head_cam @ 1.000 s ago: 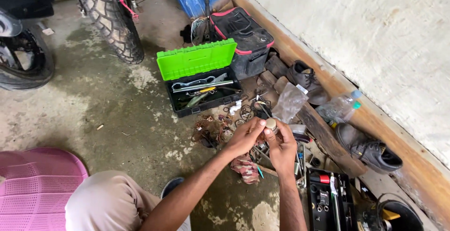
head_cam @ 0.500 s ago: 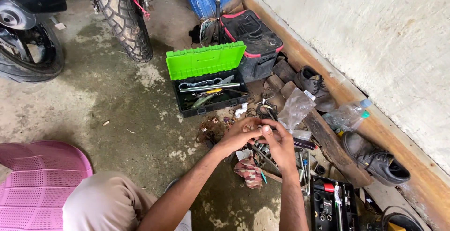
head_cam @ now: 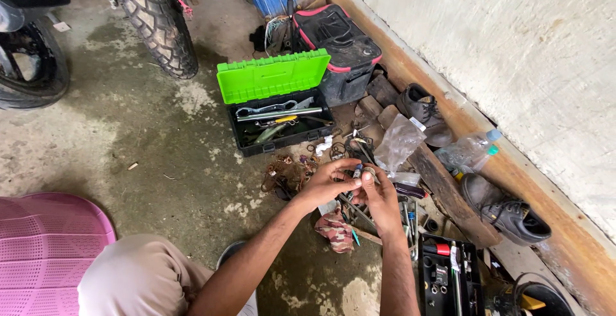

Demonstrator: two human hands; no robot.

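Note:
Both my hands meet over a heap of small parts on the concrete floor. My left hand pinches a small round metal part between thumb and fingers. My right hand grips the same part from the other side. A thin rod-like piece sticks up between the fingertips. Below the hands lie loose tools and a camouflage-patterned rag. A clear plastic bag lies just beyond the fingers.
An open black toolbox with a green lid holds wrenches. A black and red bag sits behind it. Motorcycle tyres stand at the top left. Two dark shoes, a plastic bottle, a socket case and a pink stool surround me.
The view has shifted, so the toolbox and tyres sit lower in frame. My hands stay together on the small part, turned slightly.

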